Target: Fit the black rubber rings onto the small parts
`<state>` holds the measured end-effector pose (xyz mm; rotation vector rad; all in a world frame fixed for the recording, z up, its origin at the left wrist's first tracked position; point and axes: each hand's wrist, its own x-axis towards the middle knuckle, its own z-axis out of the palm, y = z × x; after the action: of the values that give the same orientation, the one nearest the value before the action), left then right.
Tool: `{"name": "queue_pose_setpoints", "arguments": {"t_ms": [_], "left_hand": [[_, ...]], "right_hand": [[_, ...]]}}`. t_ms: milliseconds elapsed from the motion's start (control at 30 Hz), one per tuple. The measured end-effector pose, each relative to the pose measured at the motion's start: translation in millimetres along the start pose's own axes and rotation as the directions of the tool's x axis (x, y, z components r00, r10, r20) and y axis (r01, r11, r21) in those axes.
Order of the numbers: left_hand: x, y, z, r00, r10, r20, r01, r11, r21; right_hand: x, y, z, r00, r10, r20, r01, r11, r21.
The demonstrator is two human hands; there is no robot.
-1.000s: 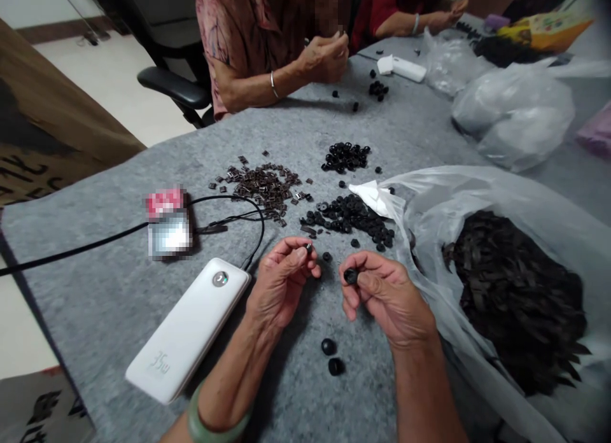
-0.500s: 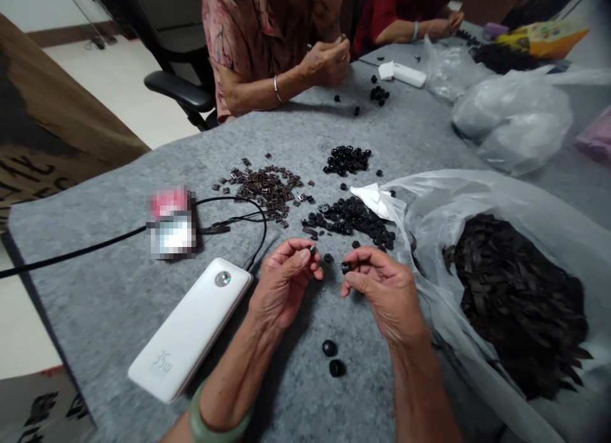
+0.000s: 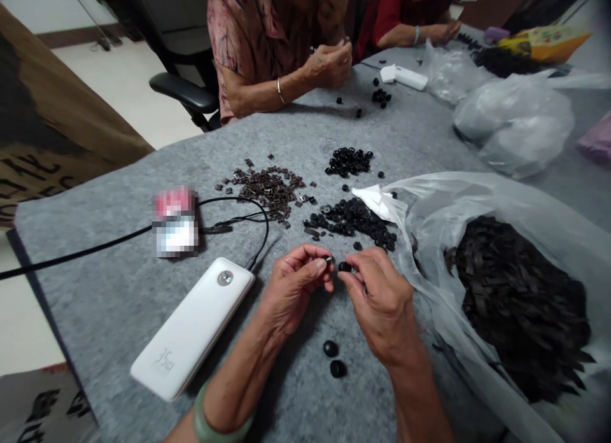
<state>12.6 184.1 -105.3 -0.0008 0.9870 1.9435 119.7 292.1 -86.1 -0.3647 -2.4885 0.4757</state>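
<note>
My left hand (image 3: 293,289) pinches a small dark piece with a shiny edge (image 3: 328,259) between thumb and forefinger. Close by on its right, my right hand (image 3: 386,300) grips a small black round cap (image 3: 344,267) by the fingertips. A narrow gap separates the two pieces. Two black round caps (image 3: 337,368) lie on the grey felt-like table (image 3: 305,392) below my hands. Just beyond them is a pile of black ring-shaped discs (image 3: 351,219). A heap of small brown clips (image 3: 270,188) lies to the left of that pile.
At right, an open clear plastic bag (image 3: 429,220) holds dark strips (image 3: 525,303). A white power bank (image 3: 191,328) with a black cable (image 3: 265,220) lies left of my arms. More black caps (image 3: 349,161) are farther back. Across the table, another person's hands (image 3: 329,64) are raised.
My hands have come closer together, the left moving right and slightly down. My right hand has turned, bringing the black cap near the left hand's piece.
</note>
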Motion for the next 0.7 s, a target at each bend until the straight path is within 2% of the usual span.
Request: {"name": "queue_pose_setpoints", "arguments": {"t_ms": [100, 200, 300, 367, 433, 533, 633, 700], "left_hand": [[-0.4, -1.3, 0.0, 1.000, -0.011, 0.012, 0.011, 1.000, 0.009], [-0.3, -2.1, 0.0, 0.999, -0.029, 0.030, 0.029, 1.000, -0.006], [-0.7, -2.1, 0.4, 0.997, -0.036, 0.072, 0.038, 0.999, -0.019], [-1.3, -1.9, 0.9, 0.996, -0.032, 0.082, 0.033, 0.999, -0.012], [-2.1, -1.9, 1.5, 0.997, -0.024, 0.071, 0.024, 1.000, 0.009], [-3.4, -2.6, 2.9, 0.998, 0.000, 0.057, -0.002, 0.999, 0.037], [-4.9, -3.9, 4.0, 0.997, 0.038, 0.060, -0.041, 0.997, 0.060], [-5.7, -4.9, 4.3, 0.996, 0.064, 0.062, -0.068, 0.994, 0.080]], "right_hand": [[-0.2, -3.3, -1.8, 1.000, -0.027, 0.007, 0.027, 0.999, -0.030], [1.2, -5.3, -4.2, 1.000, -0.002, 0.007, 0.002, 1.000, 0.005], [3.7, -4.9, -6.7, 0.995, 0.096, 0.009, -0.097, 0.987, 0.130], [4.5, -3.3, -7.4, 0.982, 0.186, 0.026, -0.186, 0.945, 0.271], [3.9, -0.8, -6.7, 0.959, 0.274, 0.074, -0.278, 0.861, 0.425], [1.5, 3.5, -3.4, 0.904, 0.384, 0.185, -0.411, 0.670, 0.618], [0.4, 7.1, 0.3, 0.854, 0.434, 0.285, -0.489, 0.486, 0.724], [0.9, 8.7, 2.0, 0.836, 0.439, 0.329, -0.510, 0.402, 0.760]]}}
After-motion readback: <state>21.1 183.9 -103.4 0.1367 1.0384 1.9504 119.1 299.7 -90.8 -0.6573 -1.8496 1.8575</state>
